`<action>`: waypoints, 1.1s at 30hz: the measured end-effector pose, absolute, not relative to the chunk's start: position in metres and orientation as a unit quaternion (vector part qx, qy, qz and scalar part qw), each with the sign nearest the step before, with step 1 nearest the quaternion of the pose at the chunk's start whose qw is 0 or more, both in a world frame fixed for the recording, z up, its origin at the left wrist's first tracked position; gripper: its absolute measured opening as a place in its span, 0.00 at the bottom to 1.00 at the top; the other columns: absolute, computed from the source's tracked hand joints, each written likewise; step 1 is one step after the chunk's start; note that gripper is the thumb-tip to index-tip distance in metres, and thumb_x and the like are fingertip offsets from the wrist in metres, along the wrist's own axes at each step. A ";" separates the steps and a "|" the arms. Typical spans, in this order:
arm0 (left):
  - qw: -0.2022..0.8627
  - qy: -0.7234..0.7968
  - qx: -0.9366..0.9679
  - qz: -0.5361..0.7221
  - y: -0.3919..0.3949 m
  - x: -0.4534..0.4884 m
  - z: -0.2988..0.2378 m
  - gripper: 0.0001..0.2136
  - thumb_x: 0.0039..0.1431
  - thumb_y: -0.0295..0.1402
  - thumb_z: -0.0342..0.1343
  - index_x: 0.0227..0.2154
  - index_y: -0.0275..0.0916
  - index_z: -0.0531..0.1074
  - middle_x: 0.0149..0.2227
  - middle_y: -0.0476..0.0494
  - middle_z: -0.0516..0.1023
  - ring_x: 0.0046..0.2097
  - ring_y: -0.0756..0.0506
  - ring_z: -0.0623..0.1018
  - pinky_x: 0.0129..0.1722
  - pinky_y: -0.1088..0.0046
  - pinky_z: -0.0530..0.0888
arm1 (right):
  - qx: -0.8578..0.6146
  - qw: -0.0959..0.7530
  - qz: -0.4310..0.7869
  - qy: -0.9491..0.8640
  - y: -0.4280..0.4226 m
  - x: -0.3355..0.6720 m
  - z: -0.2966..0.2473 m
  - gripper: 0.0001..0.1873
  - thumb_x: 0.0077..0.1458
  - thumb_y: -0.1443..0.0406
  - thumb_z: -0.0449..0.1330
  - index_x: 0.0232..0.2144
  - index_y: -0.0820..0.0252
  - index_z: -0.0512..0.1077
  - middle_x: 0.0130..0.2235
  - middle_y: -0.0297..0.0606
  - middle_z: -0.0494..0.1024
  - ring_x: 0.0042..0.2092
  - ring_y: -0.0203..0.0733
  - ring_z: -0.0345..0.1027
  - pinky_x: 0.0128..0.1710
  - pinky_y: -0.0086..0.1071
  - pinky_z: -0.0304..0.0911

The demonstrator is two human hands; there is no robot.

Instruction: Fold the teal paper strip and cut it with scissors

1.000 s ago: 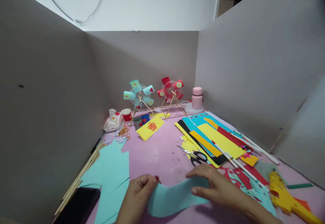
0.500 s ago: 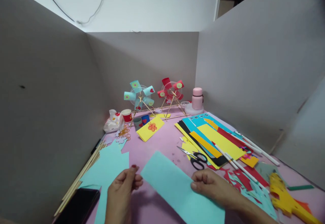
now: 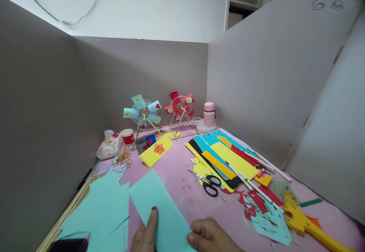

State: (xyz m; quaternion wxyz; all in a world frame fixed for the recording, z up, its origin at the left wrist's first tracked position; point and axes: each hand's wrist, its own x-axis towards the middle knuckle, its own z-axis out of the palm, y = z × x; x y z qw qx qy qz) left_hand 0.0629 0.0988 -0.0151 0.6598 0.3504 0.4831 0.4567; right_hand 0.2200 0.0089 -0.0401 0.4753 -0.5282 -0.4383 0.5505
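A light blue-green sheet of paper [image 3: 159, 202] is held between my two hands, low in the head view. My left hand [image 3: 145, 231] grips its left edge, thumb lying on top of the sheet. At the lower right edge, my right hand [image 3: 212, 236] pinches the paper between curled fingers and thumb. More light blue-green paper [image 3: 105, 206] lies on the pink table to the left. Scissors [image 3: 209, 183] with black handles rest beyond my right hand. Ahead lies a folded yellow card [image 3: 156, 151] with an orange butterfly on it.
Two paper wheels, one blue [image 3: 144, 111] and one red [image 3: 181, 105], stand on stick frames at the back. A pink bottle [image 3: 209, 115] stands nearby. Coloured sheets [image 3: 236, 157], paper scraps [image 3: 268, 221] and a yellow glue gun [image 3: 296, 217] lie right. A phone [image 3: 70, 245] is front left.
My left hand, earlier off the sheet, has taken hold of its left edge. The sheet and my right hand have moved left in the view, which has turned to the right.
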 end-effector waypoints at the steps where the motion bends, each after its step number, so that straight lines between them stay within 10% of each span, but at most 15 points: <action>1: 0.675 0.481 0.326 0.455 0.100 0.063 -0.009 0.10 0.41 0.34 0.65 0.29 0.43 0.73 0.26 0.45 0.79 0.39 0.37 0.78 0.35 0.64 0.75 | -0.529 0.470 0.553 -0.441 0.008 0.221 -0.040 0.32 0.35 0.37 0.58 0.18 0.59 0.60 0.17 0.22 0.52 0.20 0.27 0.42 0.18 0.27 0.37; 15: 0.638 0.448 0.320 0.538 0.113 0.046 0.011 0.07 0.47 0.36 0.61 0.26 0.38 0.72 0.23 0.52 0.77 0.30 0.48 0.78 0.36 0.73 0.75 | -0.513 0.389 0.609 -0.464 0.000 0.222 -0.034 0.31 0.34 0.37 0.59 0.18 0.58 0.58 0.16 0.21 0.51 0.19 0.25 0.41 0.18 0.26 0.35; 23: 0.335 0.457 0.538 0.624 0.112 0.036 0.016 0.13 0.55 0.37 0.56 0.44 0.45 0.72 0.55 0.47 0.71 0.58 0.44 0.66 0.59 0.66 0.55 | -0.534 0.343 0.591 -0.498 -0.006 0.233 -0.022 0.17 0.47 0.59 0.59 0.17 0.58 0.56 0.15 0.21 0.49 0.18 0.26 0.40 0.16 0.26 0.33; 27: -0.050 0.213 0.854 0.472 0.087 0.063 0.003 0.12 0.60 0.29 0.50 0.46 0.41 0.69 0.38 0.46 0.81 0.42 0.46 0.78 0.58 0.60 0.53 | -0.518 0.303 0.604 -0.524 -0.009 0.234 -0.009 0.14 0.46 0.69 0.56 0.14 0.59 0.58 0.14 0.21 0.51 0.17 0.25 0.41 0.15 0.25 0.35; 30: -0.108 0.122 0.909 0.384 0.070 0.084 -0.007 0.12 0.64 0.29 0.42 0.37 0.38 0.71 0.17 0.54 0.74 0.19 0.50 0.73 0.35 0.70 0.68 | -0.495 0.298 0.607 -0.546 -0.010 0.233 -0.004 0.18 0.44 0.72 0.58 0.12 0.59 0.53 0.13 0.21 0.49 0.17 0.25 0.40 0.15 0.26 0.34; 33: -0.108 0.110 0.920 0.361 0.061 0.092 -0.010 0.14 0.63 0.26 0.40 0.27 0.39 0.70 0.11 0.54 0.68 0.13 0.49 0.68 0.17 0.70 0.59 | -0.480 0.315 0.611 -0.545 -0.011 0.228 -0.004 0.14 0.46 0.69 0.58 0.15 0.60 0.58 0.16 0.21 0.52 0.18 0.25 0.43 0.17 0.25 0.37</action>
